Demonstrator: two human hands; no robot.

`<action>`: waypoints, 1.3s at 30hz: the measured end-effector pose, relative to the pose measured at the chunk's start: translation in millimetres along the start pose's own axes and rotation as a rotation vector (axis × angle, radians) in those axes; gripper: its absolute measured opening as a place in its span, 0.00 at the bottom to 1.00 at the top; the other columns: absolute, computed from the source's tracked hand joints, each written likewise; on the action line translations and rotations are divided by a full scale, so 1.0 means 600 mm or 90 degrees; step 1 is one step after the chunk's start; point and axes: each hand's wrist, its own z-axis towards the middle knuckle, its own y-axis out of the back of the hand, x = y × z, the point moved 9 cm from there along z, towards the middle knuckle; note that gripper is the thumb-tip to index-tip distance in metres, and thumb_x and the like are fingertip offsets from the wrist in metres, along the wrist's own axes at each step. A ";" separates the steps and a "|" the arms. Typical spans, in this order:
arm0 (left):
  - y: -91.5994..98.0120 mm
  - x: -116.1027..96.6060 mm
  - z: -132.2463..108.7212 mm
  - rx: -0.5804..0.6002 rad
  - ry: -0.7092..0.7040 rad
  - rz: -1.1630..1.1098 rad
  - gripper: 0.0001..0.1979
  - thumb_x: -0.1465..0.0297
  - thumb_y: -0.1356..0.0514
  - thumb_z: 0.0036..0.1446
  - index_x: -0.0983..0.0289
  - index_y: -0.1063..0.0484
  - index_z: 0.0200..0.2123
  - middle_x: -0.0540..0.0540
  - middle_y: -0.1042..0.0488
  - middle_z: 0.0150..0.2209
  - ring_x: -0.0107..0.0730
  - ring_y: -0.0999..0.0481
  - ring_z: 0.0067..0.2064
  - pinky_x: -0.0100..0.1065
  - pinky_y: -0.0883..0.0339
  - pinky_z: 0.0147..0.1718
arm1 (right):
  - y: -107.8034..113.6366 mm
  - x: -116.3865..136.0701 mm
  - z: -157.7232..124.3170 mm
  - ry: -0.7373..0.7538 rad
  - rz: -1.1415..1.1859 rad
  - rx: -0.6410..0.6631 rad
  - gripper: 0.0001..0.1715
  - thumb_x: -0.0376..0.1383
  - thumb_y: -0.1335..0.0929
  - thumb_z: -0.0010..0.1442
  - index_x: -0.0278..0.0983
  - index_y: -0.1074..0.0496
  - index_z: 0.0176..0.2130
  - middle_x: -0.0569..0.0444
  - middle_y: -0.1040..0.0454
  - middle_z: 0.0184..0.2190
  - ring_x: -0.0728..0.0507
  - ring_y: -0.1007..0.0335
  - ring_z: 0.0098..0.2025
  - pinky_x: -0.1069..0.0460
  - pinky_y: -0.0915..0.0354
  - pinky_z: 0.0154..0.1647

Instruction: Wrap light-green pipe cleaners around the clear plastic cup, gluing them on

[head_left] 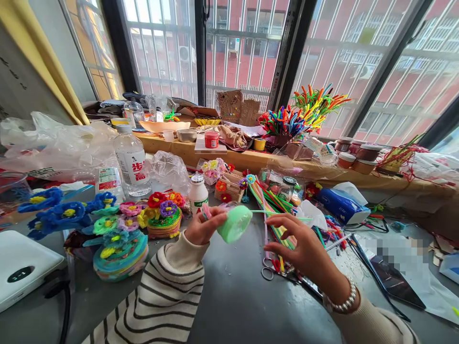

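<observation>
Near the middle of the view, my left hand [204, 226] pinches a pale green round piece [234, 224] at its left edge. A thin light green strand [263, 211] runs from the top right of that piece towards my right hand [301, 246]. My right hand is raised with its fingers curved and apart, a little to the right of the green piece; no object shows clearly between its fingertips. Behind my left hand stands a small white bottle [198, 192].
Fuzzy flowers on round bases [120, 255] stand at the left, near a water bottle [132, 165]. Coloured stems [274, 217] and scissors [267, 268] lie beyond my right hand. A blue tissue pack [339, 204] and a tablet [394, 277] lie at the right.
</observation>
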 end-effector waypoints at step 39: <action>-0.052 0.060 -0.012 0.027 0.105 -0.061 0.13 0.64 0.33 0.35 0.64 0.25 0.27 0.51 0.27 0.25 0.26 0.31 0.29 0.29 0.38 0.30 | 0.095 -0.233 -0.175 -0.407 -0.206 -0.036 0.25 0.55 0.38 0.47 0.38 0.27 0.28 0.51 0.24 0.28 0.42 0.29 0.29 0.50 0.35 0.29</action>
